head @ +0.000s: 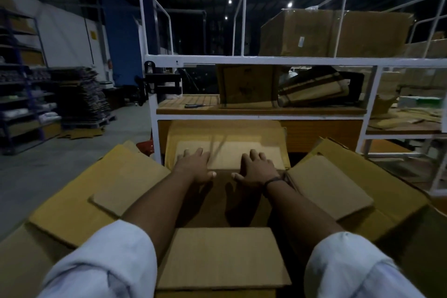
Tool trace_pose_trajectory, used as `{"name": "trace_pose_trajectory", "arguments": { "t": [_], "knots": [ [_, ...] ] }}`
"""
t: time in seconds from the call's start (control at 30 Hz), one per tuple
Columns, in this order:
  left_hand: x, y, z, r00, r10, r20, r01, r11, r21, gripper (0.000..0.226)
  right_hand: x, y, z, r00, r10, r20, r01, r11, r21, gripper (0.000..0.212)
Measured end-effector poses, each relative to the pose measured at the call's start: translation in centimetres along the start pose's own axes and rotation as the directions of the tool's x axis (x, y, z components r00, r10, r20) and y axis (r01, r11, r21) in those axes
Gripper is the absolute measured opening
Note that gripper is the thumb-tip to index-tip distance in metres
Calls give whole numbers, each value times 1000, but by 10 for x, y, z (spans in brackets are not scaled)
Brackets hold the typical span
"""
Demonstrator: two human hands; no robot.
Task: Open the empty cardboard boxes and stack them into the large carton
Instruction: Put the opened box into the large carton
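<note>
An opened small cardboard box [222,256] stands in front of me, its four flaps spread outward, inside the large carton [72,203] whose wide flaps lie out to both sides. My left hand [194,164] and my right hand [257,167] lie flat, fingers spread, pressing on the box's far flap [227,155], thumbs at the flap's inner edge. The box's inside is dark and looks empty. A stack of flattened boxes [225,132] leans behind the far flap.
A white metal workbench [261,60] stands just beyond, with a wooden shelf [193,105] holding a dark tool, cartons and folded cardboard. A big carton [333,31] sits on top. Piles of flat cardboard [82,94] and shelving [21,80] line the left; concrete floor lies between.
</note>
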State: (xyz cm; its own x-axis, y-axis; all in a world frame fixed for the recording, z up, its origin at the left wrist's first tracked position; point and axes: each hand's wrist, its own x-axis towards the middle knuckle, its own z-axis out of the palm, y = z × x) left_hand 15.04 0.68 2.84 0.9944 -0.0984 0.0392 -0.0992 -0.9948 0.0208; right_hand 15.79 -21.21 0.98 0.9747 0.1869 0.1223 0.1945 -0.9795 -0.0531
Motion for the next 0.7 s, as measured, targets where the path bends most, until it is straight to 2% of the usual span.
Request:
{"name": "trace_pose_trajectory", "arguments": {
  "t": [0.07, 0.17, 0.33, 0.43, 0.5, 0.7],
  "knots": [
    [1, -4, 14, 996, 6, -89, -8, 1000, -26, 83, 1, 2, 15, 998, -13, -68, 12, 1000, -7, 84],
    [-3, -2, 35, 983, -26, -181, 27, 1000, 3, 88, 6, 1, 16, 997, -23, -73, 22, 1000, -11, 88],
    [-6, 1, 27, 988, -42, -150, 35, 998, -47, 86, 1, 6, 10, 999, -49, -15, 49, 999, -8, 90],
    [-14, 0, 20, 995, -18, -94, 21, 999, 33, 87, -8, 9, 0, 998, -39, 39, 38, 999, 27, 86],
    [-19, 1, 8, 997, 19, -69, -10, 992, 129, 85, -19, 17, -13, 999, -25, 22, 24, 999, 41, 80],
    [-59, 20, -20, 972, 68, -223, -42, 992, 119, 76, -70, 40, -54, 991, 82, -107, -82, 997, 4, 73]
  ]
}}
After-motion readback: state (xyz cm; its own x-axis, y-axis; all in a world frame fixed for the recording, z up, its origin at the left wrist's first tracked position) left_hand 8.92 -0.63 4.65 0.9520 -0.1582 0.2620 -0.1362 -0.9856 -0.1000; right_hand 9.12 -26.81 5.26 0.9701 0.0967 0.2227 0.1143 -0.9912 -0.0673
